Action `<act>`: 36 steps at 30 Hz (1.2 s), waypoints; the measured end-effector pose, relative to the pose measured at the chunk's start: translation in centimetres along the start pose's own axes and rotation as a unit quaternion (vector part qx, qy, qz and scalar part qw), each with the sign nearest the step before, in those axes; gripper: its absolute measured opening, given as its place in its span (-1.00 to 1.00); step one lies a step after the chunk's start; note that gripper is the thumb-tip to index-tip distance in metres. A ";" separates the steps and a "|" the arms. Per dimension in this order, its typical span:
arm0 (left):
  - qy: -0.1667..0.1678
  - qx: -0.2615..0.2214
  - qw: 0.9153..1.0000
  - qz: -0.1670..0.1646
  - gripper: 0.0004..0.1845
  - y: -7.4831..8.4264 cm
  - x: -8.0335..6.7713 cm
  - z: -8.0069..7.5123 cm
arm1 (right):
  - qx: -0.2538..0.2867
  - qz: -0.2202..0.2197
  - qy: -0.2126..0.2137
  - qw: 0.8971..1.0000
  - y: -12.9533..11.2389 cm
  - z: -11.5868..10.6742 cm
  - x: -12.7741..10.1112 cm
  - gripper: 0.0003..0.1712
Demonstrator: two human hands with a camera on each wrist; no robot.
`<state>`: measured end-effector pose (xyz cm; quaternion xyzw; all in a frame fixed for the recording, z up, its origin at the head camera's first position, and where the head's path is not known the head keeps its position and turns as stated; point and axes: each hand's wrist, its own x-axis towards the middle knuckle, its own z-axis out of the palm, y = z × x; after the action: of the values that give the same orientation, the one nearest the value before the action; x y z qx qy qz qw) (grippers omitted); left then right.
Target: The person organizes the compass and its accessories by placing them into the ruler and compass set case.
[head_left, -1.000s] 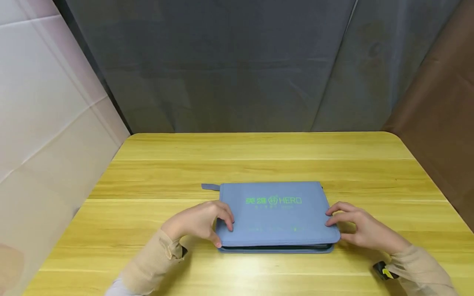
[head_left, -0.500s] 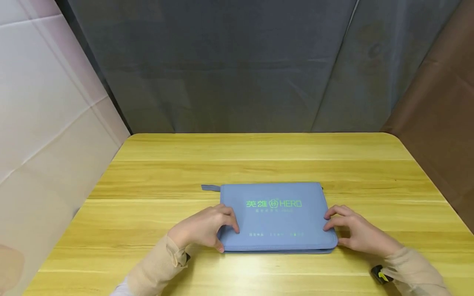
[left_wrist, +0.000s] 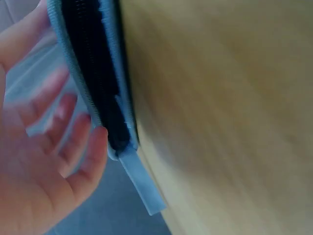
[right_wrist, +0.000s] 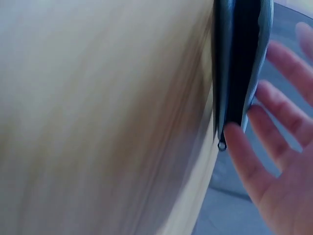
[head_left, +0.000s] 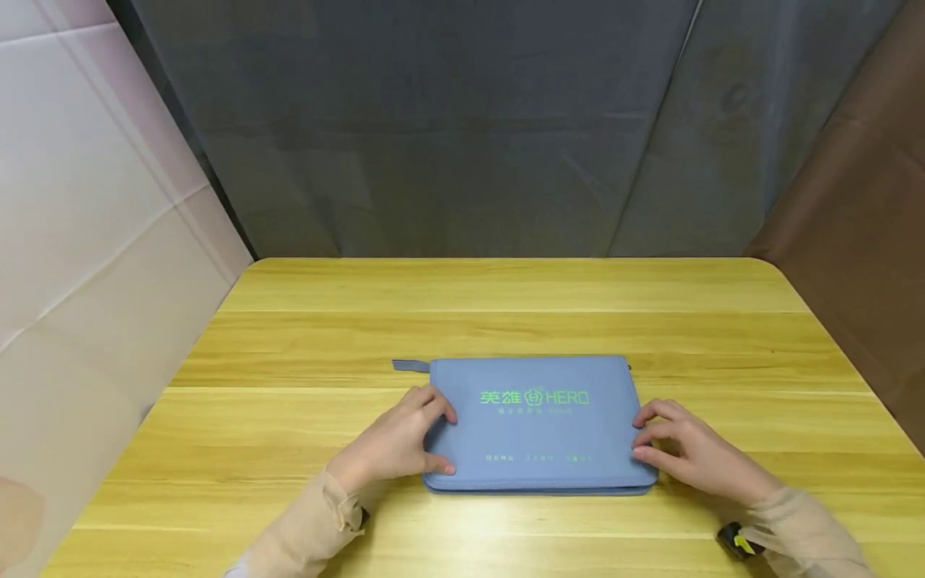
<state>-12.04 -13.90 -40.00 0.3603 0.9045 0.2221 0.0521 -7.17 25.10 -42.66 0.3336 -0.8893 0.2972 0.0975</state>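
A blue zip case [head_left: 535,433] with green HERO lettering lies flat on the wooden table, its cover down. At its left side, my left hand [head_left: 393,437] rests with thumb and fingertips on the cover near the edge. My right hand [head_left: 697,449] touches the right edge with loosely bent fingertips. Both wrist views show the case's zipper edge [left_wrist: 88,63] parted, with a dark gap inside. A fabric tab [head_left: 410,365] sticks out from the back left corner, and a small ring [right_wrist: 222,145] shows at the case's other end in the right wrist view.
The yellow wood-grain table [head_left: 289,337] extends around the case on all sides. Behind it hangs a dark grey cloth [head_left: 433,136]. A pale sheet [head_left: 108,201] stands at the left and a brown one [head_left: 860,209] at the right.
The cover's front edge has come down, narrowing the dark gap there. My left thumb has shifted from the front corner onto the cover, and my right thumb has moved up toward the right edge.
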 end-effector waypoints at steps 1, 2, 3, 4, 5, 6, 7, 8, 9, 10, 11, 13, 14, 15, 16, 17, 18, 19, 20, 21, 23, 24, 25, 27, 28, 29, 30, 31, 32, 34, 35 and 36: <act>0.009 -0.008 1.000 -0.025 -0.38 0.0 -0.1 0.1 | -0.004 0.007 0.005 1.000 0.0 0.1 0.1 -0.74; 0.017 -0.016 0.998 -0.051 -0.29 0.0 -0.2 0.3 | -0.008 0.016 0.008 1.000 -0.1 0.2 0.2 -0.73; 0.024 -0.026 0.996 -0.078 -0.20 0.0 -0.3 0.4 | -0.015 0.027 0.011 0.999 -0.1 0.2 0.3 -0.72; 0.029 -0.035 0.994 -0.103 -0.10 0.0 -0.3 0.5 | -0.020 0.039 0.011 0.999 -0.1 0.2 0.4 -0.71; 0.031 -0.043 0.990 -0.128 -0.01 0.0 -0.4 0.6 | -0.027 0.058 0.010 0.998 -0.2 0.2 0.5 -0.71; 0.033 -0.051 0.987 -0.151 0.08 0.0 -0.4 0.7 | -0.030 0.082 0.005 0.996 -0.2 0.2 0.6 -0.72; 0.033 -0.056 0.983 -0.171 0.15 0.0 -0.5 0.8 | -0.027 0.111 -0.002 0.993 -0.2 0.1 0.6 -0.73; 0.030 -0.062 0.979 -0.191 0.21 -0.1 -0.5 0.8 | -0.020 0.141 -0.013 0.990 -0.3 0.0 0.7 -0.70; 0.024 -0.065 0.976 -0.206 0.23 -0.1 -0.5 0.8 | -0.014 0.171 -0.023 0.985 -0.3 -0.1 0.8 -0.61; 0.019 -0.066 0.974 -0.217 0.23 -0.2 -0.5 0.9 | -0.006 0.197 -0.035 0.980 -0.3 -0.2 0.9 -0.50; 0.012 -0.066 0.972 -0.226 0.23 -0.2 -0.4 0.9 | 0.001 0.222 -0.047 0.974 -0.3 -0.3 0.9 -0.39; 0.000 -0.066 0.970 -0.233 0.18 -0.4 -0.3 0.9 | 0.017 0.242 -0.067 0.968 -0.2 -0.4 1.0 -0.28; -0.006 -0.069 0.970 -0.233 0.16 -0.4 -0.3 0.9 | 0.021 0.243 -0.076 0.967 -0.1 -0.4 1.0 -0.28; -0.010 -0.073 0.970 -0.231 0.13 -0.5 -0.2 0.9 | 0.024 0.239 -0.082 0.967 -0.1 -0.4 1.0 -0.30; -0.012 -0.080 0.970 -0.230 0.11 -0.5 -0.2 0.9 | 0.029 0.234 -0.086 0.968 0.0 -0.3 1.0 -0.33; -0.014 -0.088 0.970 -0.227 0.10 -0.5 -0.2 0.9 | 0.034 0.227 -0.088 0.969 0.0 -0.2 1.0 -0.38; -0.014 -0.097 0.970 -0.224 0.10 -0.6 -0.2 1.0 | 0.040 0.221 -0.090 0.970 0.1 -0.1 1.0 -0.42; -0.014 -0.105 0.969 -0.222 0.10 -0.6 -0.2 1.1 | 0.046 0.216 -0.091 0.971 0.2 0.0 0.9 -0.44; -0.013 -0.114 0.969 -0.219 0.09 -0.6 -0.1 1.1 | 0.055 0.215 -0.091 0.971 0.2 0.0 0.9 -0.45; -0.012 -0.122 0.968 -0.217 0.09 -0.6 -0.1 1.1 | 0.062 0.215 -0.090 0.970 0.3 0.1 0.9 -0.46; -0.006 -0.135 0.967 -0.216 0.08 -0.6 0.0 1.2 | 0.079 0.218 -0.089 0.969 0.3 0.3 1.0 -0.46; -0.002 -0.142 0.966 -0.217 0.08 -0.6 0.0 1.3 | 0.091 0.221 -0.089 0.967 0.3 0.3 1.0 -0.47; 0.002 -0.150 0.964 -0.219 0.07 -0.6 0.0 1.4 | 0.100 0.222 -0.089 0.966 0.2 0.4 1.0 -0.47; 0.010 -0.164 0.961 -0.223 0.06 -0.6 0.1 1.5 | 0.115 0.227 -0.089 0.963 0.1 0.4 1.1 -0.46; 0.014 -0.175 0.958 -0.228 0.05 -0.6 0.2 1.5 | 0.123 0.230 -0.089 0.961 0.1 0.4 1.2 -0.46; 0.019 -0.189 0.954 -0.233 0.04 -0.5 0.2 1.6 | 0.130 0.233 -0.089 0.960 0.1 0.5 1.2 -0.45; 0.023 -0.202 0.950 -0.238 0.04 -0.5 0.3 1.6 | 0.137 0.237 -0.089 0.958 0.0 0.4 1.2 -0.44; 0.026 -0.216 0.945 -0.244 0.04 -0.5 0.4 1.7 | 0.143 0.242 -0.088 0.956 0.1 0.4 1.3 -0.43; 0.029 -0.232 0.941 -0.247 0.02 -0.5 0.4 1.7 | 0.152 0.251 -0.087 0.952 0.1 0.4 1.3 -0.42; 0.035 -0.268 0.932 -0.243 -0.02 -0.6 0.5 1.7 | 0.174 0.264 -0.086 0.945 0.1 0.4 1.3 -0.41; 0.036 -0.287 0.928 -0.236 -0.07 -0.7 0.5 1.6 | 0.183 0.269 -0.084 0.942 0.2 0.3 1.3 -0.40; 0.034 -0.303 0.924 -0.230 -0.11 -0.8 0.5 1.6 | 0.195 0.274 -0.084 0.938 0.2 0.3 1.3 -0.40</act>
<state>-12.54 -13.50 -41.71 0.1016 0.8531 0.4798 0.1782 -8.30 24.34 -42.53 0.1129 -0.8756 0.4514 -0.1297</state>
